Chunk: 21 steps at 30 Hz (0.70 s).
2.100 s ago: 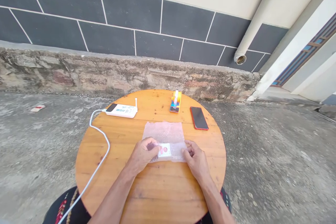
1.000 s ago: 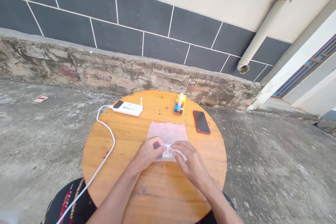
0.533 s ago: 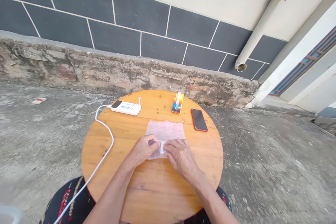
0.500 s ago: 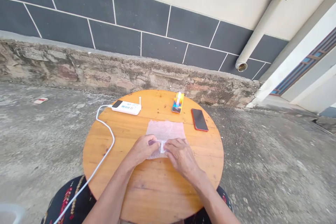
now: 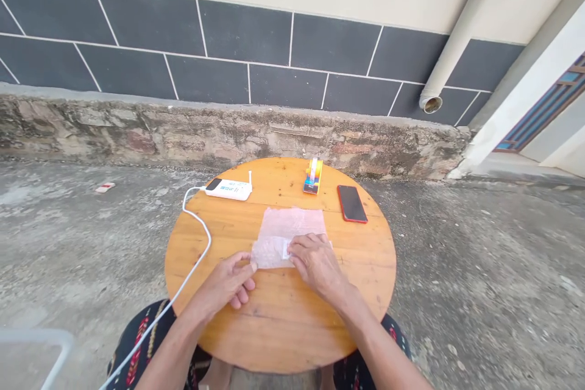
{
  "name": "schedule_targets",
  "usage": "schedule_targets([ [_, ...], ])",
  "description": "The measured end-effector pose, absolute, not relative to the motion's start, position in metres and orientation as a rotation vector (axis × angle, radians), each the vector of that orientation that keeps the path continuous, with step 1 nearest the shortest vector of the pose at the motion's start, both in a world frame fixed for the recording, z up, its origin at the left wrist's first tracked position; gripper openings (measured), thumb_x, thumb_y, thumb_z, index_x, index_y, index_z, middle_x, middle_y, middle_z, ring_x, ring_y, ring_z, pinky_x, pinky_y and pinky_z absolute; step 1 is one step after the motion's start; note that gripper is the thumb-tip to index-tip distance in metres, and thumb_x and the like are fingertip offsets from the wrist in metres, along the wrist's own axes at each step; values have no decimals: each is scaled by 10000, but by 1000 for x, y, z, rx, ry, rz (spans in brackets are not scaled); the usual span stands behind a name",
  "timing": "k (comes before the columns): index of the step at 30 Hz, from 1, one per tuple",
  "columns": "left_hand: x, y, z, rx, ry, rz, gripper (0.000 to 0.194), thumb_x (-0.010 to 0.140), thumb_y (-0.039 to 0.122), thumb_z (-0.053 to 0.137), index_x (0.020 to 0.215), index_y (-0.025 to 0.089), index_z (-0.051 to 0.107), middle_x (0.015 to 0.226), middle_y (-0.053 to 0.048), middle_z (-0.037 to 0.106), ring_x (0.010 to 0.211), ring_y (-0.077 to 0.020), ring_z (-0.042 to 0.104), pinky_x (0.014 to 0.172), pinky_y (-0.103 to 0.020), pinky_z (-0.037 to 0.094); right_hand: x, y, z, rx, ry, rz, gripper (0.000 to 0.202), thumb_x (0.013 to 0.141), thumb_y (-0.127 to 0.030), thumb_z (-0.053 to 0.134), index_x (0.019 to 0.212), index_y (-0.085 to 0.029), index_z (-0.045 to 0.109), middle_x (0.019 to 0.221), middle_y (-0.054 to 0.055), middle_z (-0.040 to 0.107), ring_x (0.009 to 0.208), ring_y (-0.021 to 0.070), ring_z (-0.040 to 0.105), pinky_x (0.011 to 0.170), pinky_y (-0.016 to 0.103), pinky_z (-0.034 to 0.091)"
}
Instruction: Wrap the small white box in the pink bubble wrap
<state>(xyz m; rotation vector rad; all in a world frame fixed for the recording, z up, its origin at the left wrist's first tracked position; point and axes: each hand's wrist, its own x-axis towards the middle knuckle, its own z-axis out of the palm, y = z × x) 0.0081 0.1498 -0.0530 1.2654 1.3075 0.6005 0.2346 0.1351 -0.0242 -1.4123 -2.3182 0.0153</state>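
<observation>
A sheet of pinkish, translucent bubble wrap [image 5: 292, 219] lies on the round wooden table [image 5: 274, 329], its near part folded over. In the fold shows a small white object [image 5: 285, 248]; its kind is not clear. My right hand [image 5: 315, 259] rests over the fold, fingers curled and closed on the white object's right side. At the left edge of the folded wrap is my left hand [image 5: 234, 279]. Its thumb and forefinger close on the near left corner, while the other fingers hang loosely bent above the wood.
Toward the back of the table are a white device [image 5: 231, 189] with a cable [image 5: 205, 244] running off to the left, a yellow and blue tape dispenser [image 5: 313, 175], and a red-edged phone [image 5: 351, 203]. A stone-based wall [image 5: 205, 140] stands behind.
My left hand has moved left and nearer to me, from beside the white object to the wrap's left corner. The wrap's near part now lies folded flatter and wider. My right hand stays put.
</observation>
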Motion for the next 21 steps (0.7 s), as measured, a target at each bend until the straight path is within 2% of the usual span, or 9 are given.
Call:
schedule_targets([
  [2,17,147,-53,1140,1273,669,617,646,608,637,1068,170,530,684,-23,638,488,-141,585,402,-214,440,234,135,-24,-1417,-2323,9,109,846,-123,628,914,-206,651,990,6,662,924,178,529,792,330,304],
  [7,38,151,-55,1065,1345,823,488,606,565,674,800,126,589,758,-65,652,521,-127,612,389,-191,445,234,134,-25,-1405,-2310,14,112,854,-118,610,911,-203,654,987,10,658,925,179,526,789,327,303],
  [14,48,156,-66,1078,1443,947,317,672,440,626,684,133,549,516,-10,595,429,-102,547,419,-192,454,235,134,-27,-1394,-2299,28,121,847,-111,611,925,-194,653,990,19,655,920,189,517,783,331,292],
  [18,53,157,-65,1103,1511,977,235,692,356,614,667,151,503,448,18,560,363,-92,505,376,-176,411,233,135,-28,-1403,-2315,12,120,854,-127,614,942,-196,655,976,21,652,918,189,514,783,332,287],
  [21,57,160,-62,1124,1545,1001,200,681,291,621,781,156,512,448,52,538,351,-99,501,346,-170,384,232,136,-26,-1430,-2339,-9,112,859,-136,609,939,-198,657,959,24,648,904,192,512,771,333,284],
])
